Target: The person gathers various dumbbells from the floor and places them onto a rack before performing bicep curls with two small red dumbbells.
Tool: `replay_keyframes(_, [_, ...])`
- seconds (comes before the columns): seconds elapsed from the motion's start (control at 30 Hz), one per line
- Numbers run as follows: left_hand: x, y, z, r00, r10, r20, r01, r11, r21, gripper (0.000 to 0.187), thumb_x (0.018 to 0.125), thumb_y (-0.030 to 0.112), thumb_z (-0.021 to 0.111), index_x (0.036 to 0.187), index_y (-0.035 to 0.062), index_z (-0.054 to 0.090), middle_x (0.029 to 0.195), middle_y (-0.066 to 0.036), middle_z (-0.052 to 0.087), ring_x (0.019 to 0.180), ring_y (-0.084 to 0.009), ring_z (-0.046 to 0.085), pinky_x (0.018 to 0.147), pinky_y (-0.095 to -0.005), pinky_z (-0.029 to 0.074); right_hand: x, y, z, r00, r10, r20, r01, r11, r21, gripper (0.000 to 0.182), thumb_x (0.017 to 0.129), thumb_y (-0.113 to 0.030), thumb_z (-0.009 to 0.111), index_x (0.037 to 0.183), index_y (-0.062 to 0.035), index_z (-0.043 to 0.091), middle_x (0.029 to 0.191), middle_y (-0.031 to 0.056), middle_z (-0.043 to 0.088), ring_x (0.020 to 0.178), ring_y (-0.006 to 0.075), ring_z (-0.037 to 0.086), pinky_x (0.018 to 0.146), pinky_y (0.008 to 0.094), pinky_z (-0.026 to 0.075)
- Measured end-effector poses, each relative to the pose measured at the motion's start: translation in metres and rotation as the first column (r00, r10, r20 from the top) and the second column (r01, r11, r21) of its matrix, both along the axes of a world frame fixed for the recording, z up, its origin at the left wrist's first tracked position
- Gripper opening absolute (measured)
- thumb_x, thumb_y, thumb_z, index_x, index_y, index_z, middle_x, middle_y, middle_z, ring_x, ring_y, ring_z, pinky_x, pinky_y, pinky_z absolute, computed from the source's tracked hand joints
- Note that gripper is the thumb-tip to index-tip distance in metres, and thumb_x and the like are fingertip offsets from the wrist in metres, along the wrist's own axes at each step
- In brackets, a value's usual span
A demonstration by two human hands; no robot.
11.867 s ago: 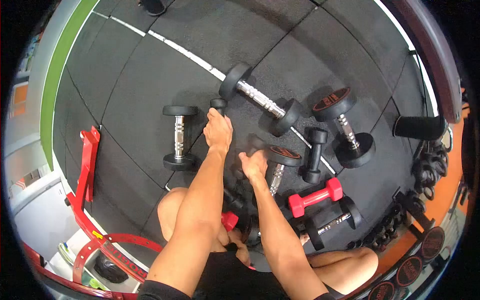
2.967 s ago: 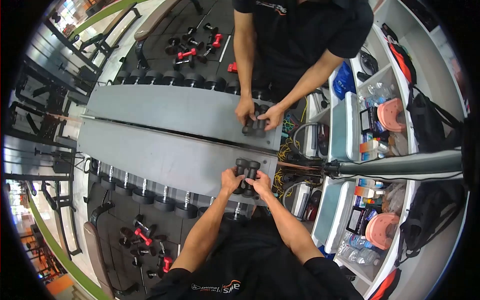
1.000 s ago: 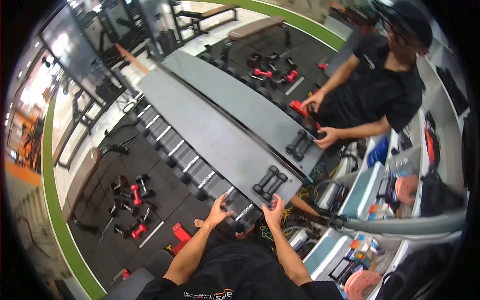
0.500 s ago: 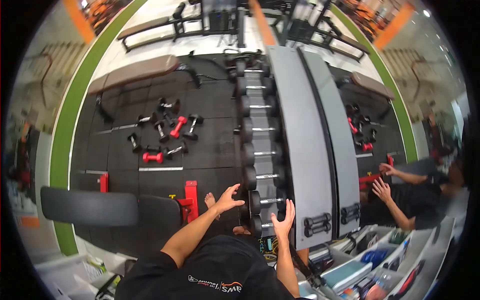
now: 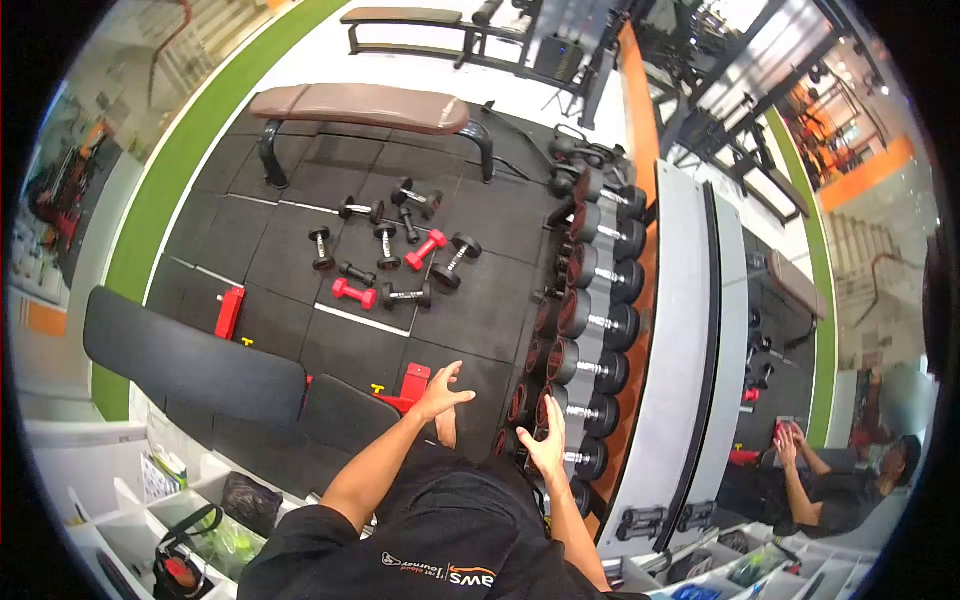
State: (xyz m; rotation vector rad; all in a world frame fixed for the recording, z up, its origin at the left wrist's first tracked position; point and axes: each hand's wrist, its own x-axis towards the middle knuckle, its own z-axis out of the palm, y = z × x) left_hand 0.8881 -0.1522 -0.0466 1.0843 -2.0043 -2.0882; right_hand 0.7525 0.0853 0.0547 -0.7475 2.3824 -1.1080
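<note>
Currently both hands are released, with neither grip closed on anything. The left hand hovers over the dark mat floor, its fingers spread and curved, close in view to a red metal frame. The right hand, also spread, is nearest the row of dumbbells with silver handles and dark round heads; whether it touches one, I cannot tell.

Two small black dumbbells lie side by side at the near end of the long grey surface, which runs alongside that row. They are apart from both hands, and a mirror beside the surface shows them again, along with the person's reflection.

Farther out on the floor, two red dumbbells lie scattered among several black ones, some with silver handles. Beyond them stands a brown bench. A black padded bench is to the left, and white shelving fills the lower left.
</note>
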Motion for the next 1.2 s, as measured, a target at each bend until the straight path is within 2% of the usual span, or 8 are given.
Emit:
replay_keyframes(0.13, [0.005, -0.02, 0.012, 0.994, 0.103, 0.021, -0.103, 0.995, -0.001, 0.09, 0.072, 0.029, 0.084, 0.146, 0.007, 0.037, 0.142, -0.016, 0.044, 0.128, -0.027, 0.045, 0.102, -0.0399, 0.042, -0.015, -0.045, 0.005, 0.987, 0.16, -0.025, -0.161, 0.987, -0.022, 0.09, 0.068, -0.024, 0.081, 0.146, -0.01, 0.038, 0.15, 0.0185, 0.036, 0.138, 0.035, 0.035, 0.113, 0.0429, 0.03])
replay_keyframes(0.47, [-0.004, -0.057, 0.022, 0.937, 0.346, 0.045, -0.349, 0.93, 0.118, 0.09, 0.073, 0.028, 0.083, 0.146, 0.0053, 0.037, 0.143, -0.017, 0.043, 0.131, -0.0282, 0.042, 0.104, -0.0397, 0.04, -0.079, -0.131, -0.011, 0.961, 0.276, 0.011, -0.275, 0.96, -0.043, 0.088, 0.072, -0.026, 0.079, 0.147, -0.0073, 0.037, 0.15, 0.0191, 0.036, 0.139, 0.0332, 0.034, 0.114, 0.0414, 0.028])
replay_keyframes(0.53, [-0.011, -0.067, 0.013, 0.907, 0.421, 0.025, -0.42, 0.897, 0.136, 0.09, 0.072, 0.029, 0.084, 0.145, 0.0043, 0.038, 0.142, -0.018, 0.042, 0.13, -0.0292, 0.043, 0.103, -0.0399, 0.042, -0.1, -0.149, -0.013, 0.954, 0.3, 0.013, -0.299, 0.953, -0.039, 0.087, 0.073, -0.026, 0.079, 0.146, -0.0062, 0.037, 0.149, 0.019, 0.037, 0.139, 0.032, 0.034, 0.115, 0.0404, 0.027])
replay_keyframes(0.63, [-0.028, -0.089, 0.009, 0.88, 0.471, 0.069, -0.476, 0.872, 0.115, 0.09, 0.073, 0.027, 0.083, 0.146, 0.0048, 0.037, 0.145, -0.018, 0.04, 0.132, -0.029, 0.042, 0.103, -0.04, 0.043, -0.143, -0.179, -0.034, 0.933, 0.359, 0.013, -0.357, 0.932, -0.068, 0.091, 0.07, -0.027, 0.079, 0.148, -0.0093, 0.035, 0.151, 0.0193, 0.033, 0.14, 0.0353, 0.032, 0.115, 0.0428, 0.028])
replay_keyframes(0.83, [-0.083, -0.127, 0.036, 0.776, 0.627, 0.065, -0.629, 0.764, 0.147, 0.09, 0.073, 0.026, 0.083, 0.146, 0.0058, 0.036, 0.146, -0.018, 0.039, 0.133, -0.0287, 0.041, 0.103, -0.0407, 0.042, -0.23, -0.252, -0.029, 0.907, 0.421, 0.021, -0.414, 0.899, -0.141, 0.093, 0.069, -0.027, 0.08, 0.148, -0.0096, 0.035, 0.15, 0.0198, 0.035, 0.139, 0.0342, 0.034, 0.114, 0.0419, 0.029])
replay_keyframes(1.03, [-0.127, -0.155, 0.046, 0.739, 0.673, 0.027, -0.673, 0.737, 0.061, 0.09, 0.074, 0.028, 0.084, 0.147, 0.0083, 0.036, 0.147, -0.015, 0.038, 0.132, -0.0296, 0.042, 0.101, -0.0399, 0.043, -0.281, -0.33, -0.02, 0.87, 0.489, 0.066, -0.468, 0.86, -0.206, 0.094, 0.069, -0.03, 0.082, 0.148, -0.0093, 0.035, 0.15, 0.0211, 0.035, 0.139, 0.0344, 0.034, 0.113, 0.0422, 0.029])
replay_keyframes(1.07, [-0.131, -0.156, 0.044, 0.73, 0.684, -0.022, -0.682, 0.73, 0.05, 0.091, 0.074, 0.028, 0.084, 0.147, 0.0076, 0.035, 0.147, -0.015, 0.038, 0.132, -0.0293, 0.042, 0.101, -0.0393, 0.043, -0.284, -0.341, -0.024, 0.854, 0.514, 0.075, -0.491, 0.846, -0.211, 0.096, 0.069, -0.032, 0.082, 0.149, -0.0095, 0.033, 0.151, 0.0218, 0.033, 0.139, 0.0351, 0.033, 0.114, 0.0428, 0.028])
replay_keyframes(1.2, [-0.136, -0.165, 0.055, 0.691, 0.723, -0.001, -0.723, 0.691, 0.01, 0.089, 0.077, 0.023, 0.081, 0.149, 0.0038, 0.031, 0.15, -0.016, 0.037, 0.132, -0.0253, 0.044, 0.096, -0.0359, 0.047, -0.272, -0.38, -0.029, 0.761, 0.647, 0.042, -0.632, 0.755, -0.174, 0.102, 0.069, -0.032, 0.082, 0.151, -0.0113, 0.027, 0.154, 0.0217, 0.026, 0.142, 0.0353, 0.027, 0.115, 0.044, 0.025])
